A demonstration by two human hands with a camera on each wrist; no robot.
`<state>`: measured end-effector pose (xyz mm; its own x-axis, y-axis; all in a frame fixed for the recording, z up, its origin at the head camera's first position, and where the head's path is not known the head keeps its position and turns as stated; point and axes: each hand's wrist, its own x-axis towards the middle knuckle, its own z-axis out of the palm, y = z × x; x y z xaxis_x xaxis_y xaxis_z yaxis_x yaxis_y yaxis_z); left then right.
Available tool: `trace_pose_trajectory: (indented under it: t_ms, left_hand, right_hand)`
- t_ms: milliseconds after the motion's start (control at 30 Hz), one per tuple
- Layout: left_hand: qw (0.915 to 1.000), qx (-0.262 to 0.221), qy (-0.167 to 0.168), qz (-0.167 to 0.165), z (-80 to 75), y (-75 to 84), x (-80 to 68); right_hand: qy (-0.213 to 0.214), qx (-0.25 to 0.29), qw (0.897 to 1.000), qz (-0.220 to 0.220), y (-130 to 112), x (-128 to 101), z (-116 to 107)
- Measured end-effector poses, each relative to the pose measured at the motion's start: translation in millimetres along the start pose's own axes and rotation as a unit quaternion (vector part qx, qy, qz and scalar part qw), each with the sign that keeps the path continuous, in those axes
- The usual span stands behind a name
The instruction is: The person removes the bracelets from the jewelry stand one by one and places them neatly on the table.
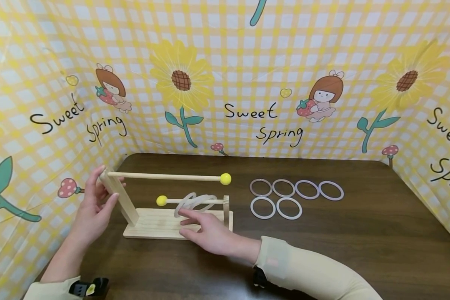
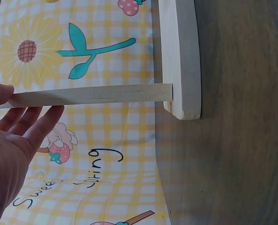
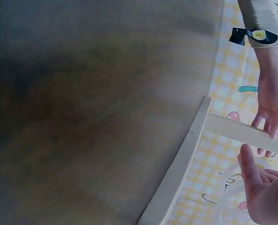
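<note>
With left hand pinched on the post, brace the stand well. With right hand loosely spread near the rings on the lower rod, better guide gently, without pressing down.

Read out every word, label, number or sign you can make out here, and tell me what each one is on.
"Sweet Spring": yellow checked cloth, back.
"Sweet Spring": same cloth, left side.
"Swee" and "Spri": same cloth, right side, cut off at the edge.
Yellow label on the left wrist strap: too small and blurred to read.
Faint pink patch on the right sleeve: too blurred to tell.
Wooden stand and rings: no readable text.
</note>
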<state>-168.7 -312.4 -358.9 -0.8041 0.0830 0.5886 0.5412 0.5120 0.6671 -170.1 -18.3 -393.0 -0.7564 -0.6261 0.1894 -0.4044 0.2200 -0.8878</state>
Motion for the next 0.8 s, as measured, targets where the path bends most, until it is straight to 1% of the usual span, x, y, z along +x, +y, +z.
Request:
trace_pose_trajectory:
  t_ms: [133,333,400,567,700,800]
  left_hand:
    - [0.9999,-0.005,-0.003,0.008,-0.7,-0.9,-0.2]
    - [0.9998,-0.008,-0.009,0.017,-1.6,-2.0,0.6]
    - [0.9997,-0.006,-0.01,0.02,-2.0,-2.0,0.6]
    - [0.9997,-0.005,-0.01,0.02,-2.3,-1.3,1.3]
    - [0.9997,-0.004,-0.012,0.019,-2.3,-1.1,1.9]
    - [0.9998,-0.002,-0.01,0.014,-1.9,-0.8,1.7]
  right_hand:
    - [0.006,0.005,1.0,0.0,1.4,3.2,2.1]
    - [0.016,0.008,1.0,-0.025,1.1,6.6,2.6]
    - [0.022,0.022,0.999,-0.029,0.9,7.1,3.1]
    - [0.053,0.052,0.997,-0.031,0.6,9.7,5.4]
    - [0.076,0.047,0.996,-0.03,0.2,10.6,7.7]
    - [0.081,0.043,0.995,-0.029,-0.6,10.9,9.0]
